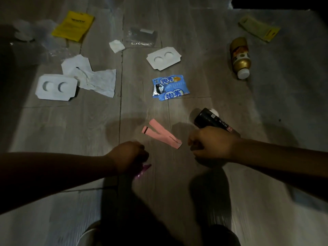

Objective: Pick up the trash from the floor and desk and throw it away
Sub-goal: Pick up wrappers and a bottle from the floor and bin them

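Observation:
Trash lies scattered on the dim wood-look floor. My left hand (130, 156) is curled and grips a small purple wrapper (142, 170) that sticks out below the fingers. My right hand (212, 144) is a curled fist a little to the right, with nothing plainly visible in it. Between the hands lies a pink paper strip (162, 134). A black bottle (210, 119) lies just beyond my right hand. Farther off are a blue snack wrapper (171, 87), a gold bottle (240, 57), two white moulded trays (164, 57) (55, 87) and crumpled white paper (96, 80).
At the far side lie a yellow packet (73, 25), a clear plastic bag (142, 36), a small white tissue (116, 45) and a pale green packet (259, 27). Dark shadow covers the floor under my arms. Something pale shows at the bottom edge (88, 235).

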Demonstrator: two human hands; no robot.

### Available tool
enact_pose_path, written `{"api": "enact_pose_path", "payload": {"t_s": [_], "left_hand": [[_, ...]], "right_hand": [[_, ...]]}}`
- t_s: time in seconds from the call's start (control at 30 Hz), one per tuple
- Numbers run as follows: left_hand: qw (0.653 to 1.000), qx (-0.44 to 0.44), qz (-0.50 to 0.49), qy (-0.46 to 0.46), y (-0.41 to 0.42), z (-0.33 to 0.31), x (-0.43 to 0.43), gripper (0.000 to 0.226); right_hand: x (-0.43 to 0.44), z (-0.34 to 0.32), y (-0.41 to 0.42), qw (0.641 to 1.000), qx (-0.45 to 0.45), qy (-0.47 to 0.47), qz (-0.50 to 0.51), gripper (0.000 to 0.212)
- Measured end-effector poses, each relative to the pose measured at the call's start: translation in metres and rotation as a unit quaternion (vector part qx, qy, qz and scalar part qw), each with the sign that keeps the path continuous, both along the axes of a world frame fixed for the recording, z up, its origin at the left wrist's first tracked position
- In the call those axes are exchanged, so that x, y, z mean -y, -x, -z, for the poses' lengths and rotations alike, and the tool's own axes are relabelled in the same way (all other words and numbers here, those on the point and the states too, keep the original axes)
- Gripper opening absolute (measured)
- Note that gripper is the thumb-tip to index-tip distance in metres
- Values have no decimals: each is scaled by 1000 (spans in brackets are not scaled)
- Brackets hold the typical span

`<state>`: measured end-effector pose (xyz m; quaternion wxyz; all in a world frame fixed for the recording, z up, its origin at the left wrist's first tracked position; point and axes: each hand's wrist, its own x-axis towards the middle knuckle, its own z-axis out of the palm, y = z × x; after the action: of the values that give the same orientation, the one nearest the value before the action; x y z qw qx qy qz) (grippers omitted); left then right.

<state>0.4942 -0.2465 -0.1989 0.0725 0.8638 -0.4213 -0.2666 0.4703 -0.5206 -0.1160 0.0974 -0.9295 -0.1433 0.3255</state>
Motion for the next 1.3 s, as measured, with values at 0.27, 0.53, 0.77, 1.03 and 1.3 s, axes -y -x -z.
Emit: {"api": "enact_pose_path", "payload": {"t_s": [0.27, 0.53, 0.77, 1.03, 1.3], "left_hand": [[985, 22, -150, 87, -45, -13, 33, 20], [994, 43, -75, 70, -50, -3, 70, 29], [997, 67, -43, -11, -72, 0, 84, 39], [998, 41, 28, -24, -78, -1, 83, 30], [979, -42, -141, 140, -96, -22, 143, 22]], "right_hand": [[31, 14, -1, 989, 127, 21, 75, 63], [66, 40, -5, 968, 113, 18, 225, 103], [77, 63, -20, 956, 121, -22, 265, 108], [84, 73, 1, 933, 159, -72, 315, 95], [116, 54, 27, 906, 171, -103, 373, 81]]}}
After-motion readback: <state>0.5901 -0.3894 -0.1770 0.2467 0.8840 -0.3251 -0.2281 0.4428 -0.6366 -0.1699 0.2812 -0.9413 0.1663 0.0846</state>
